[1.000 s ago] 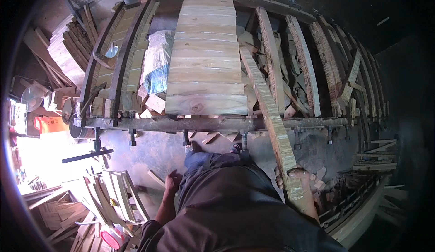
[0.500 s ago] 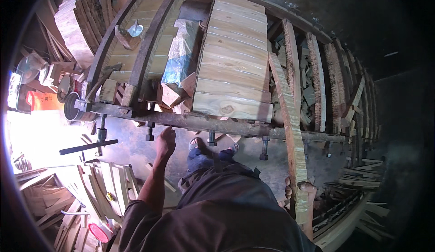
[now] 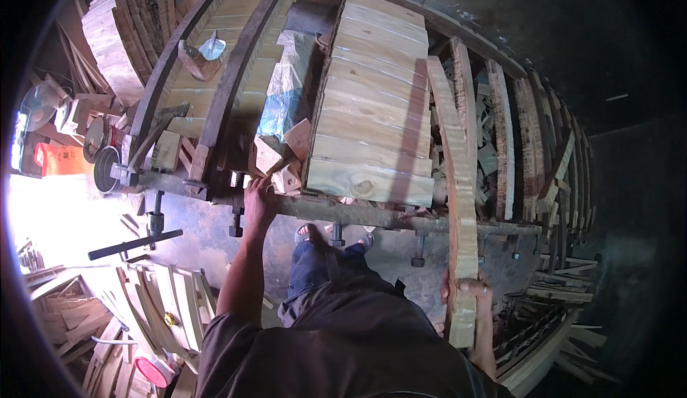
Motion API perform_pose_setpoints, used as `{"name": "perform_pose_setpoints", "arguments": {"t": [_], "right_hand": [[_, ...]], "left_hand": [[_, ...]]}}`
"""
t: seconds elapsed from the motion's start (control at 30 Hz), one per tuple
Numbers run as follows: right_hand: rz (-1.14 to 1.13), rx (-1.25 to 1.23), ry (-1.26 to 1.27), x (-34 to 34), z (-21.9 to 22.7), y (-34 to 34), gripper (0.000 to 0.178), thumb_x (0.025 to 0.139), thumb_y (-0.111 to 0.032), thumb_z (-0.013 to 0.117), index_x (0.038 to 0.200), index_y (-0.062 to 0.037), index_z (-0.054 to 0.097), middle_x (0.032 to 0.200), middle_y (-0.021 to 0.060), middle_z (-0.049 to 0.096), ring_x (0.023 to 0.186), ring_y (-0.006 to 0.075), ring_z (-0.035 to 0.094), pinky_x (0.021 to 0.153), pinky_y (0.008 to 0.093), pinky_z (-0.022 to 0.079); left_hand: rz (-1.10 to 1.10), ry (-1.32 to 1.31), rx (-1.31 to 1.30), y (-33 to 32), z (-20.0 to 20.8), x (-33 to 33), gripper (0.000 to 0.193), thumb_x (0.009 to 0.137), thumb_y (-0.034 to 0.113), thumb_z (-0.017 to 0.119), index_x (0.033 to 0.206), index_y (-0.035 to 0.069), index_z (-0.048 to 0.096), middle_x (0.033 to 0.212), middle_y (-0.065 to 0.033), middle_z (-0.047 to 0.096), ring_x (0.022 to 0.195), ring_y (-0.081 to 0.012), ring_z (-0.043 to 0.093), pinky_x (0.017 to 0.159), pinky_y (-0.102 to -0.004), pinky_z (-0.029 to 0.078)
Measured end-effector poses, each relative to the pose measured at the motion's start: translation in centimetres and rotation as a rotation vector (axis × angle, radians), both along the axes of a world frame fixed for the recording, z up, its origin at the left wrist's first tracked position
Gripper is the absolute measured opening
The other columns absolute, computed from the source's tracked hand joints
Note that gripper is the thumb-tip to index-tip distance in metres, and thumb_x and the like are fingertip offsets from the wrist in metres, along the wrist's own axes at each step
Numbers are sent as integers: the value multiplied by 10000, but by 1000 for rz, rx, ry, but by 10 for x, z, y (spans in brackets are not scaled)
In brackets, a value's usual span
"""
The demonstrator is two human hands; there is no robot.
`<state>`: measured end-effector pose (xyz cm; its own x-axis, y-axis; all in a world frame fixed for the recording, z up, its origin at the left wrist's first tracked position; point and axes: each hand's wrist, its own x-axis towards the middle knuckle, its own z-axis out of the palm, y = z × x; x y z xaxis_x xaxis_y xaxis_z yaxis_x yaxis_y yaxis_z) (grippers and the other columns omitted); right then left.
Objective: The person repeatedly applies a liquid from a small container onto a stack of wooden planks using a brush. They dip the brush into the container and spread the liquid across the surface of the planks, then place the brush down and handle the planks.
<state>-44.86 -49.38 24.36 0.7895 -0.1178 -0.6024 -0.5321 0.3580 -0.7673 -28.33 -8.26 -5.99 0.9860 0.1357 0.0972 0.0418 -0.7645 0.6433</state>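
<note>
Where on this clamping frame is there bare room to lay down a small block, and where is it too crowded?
Bare room: the top of the glued board panel, between the plastic sheet and the long strip in the right hand. Crowded: offcuts above the left hand on the steel bar, and upright strips at right.

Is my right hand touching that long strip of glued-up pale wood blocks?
Touching. The head view shows the right hand with fingers wrapped around the near end of the long strip of pale wood blocks.

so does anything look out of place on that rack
Yes: small wood offcuts lie jumbled in the gap beside the neat panel of boards, near the left hand. The right hand grips a long plank.
</note>
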Motion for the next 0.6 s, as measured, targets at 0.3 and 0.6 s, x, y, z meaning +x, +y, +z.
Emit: {"name": "perform_pose_setpoints", "arguments": {"t": [0.3,0.6], "right_hand": [[186,19,-108,169,-75,40,445,714,-89,669,1117,63,559,917,173,647,670,266,657,555,375,567],[347,-631,-218,338,-202,119,597,654,-59,722,1197,44,496,963,188,666,868,312,677,795,380,555]], "left_hand": [[330,411,122,-13,9,52,289,867,271,512,1066,144,679,970,-186,697,930,-395,657,806,-497,507],[342,508,238,-19,10,63,344,864,295,541,1127,126,683,969,-203,704,923,-378,672,832,-478,521]]}}
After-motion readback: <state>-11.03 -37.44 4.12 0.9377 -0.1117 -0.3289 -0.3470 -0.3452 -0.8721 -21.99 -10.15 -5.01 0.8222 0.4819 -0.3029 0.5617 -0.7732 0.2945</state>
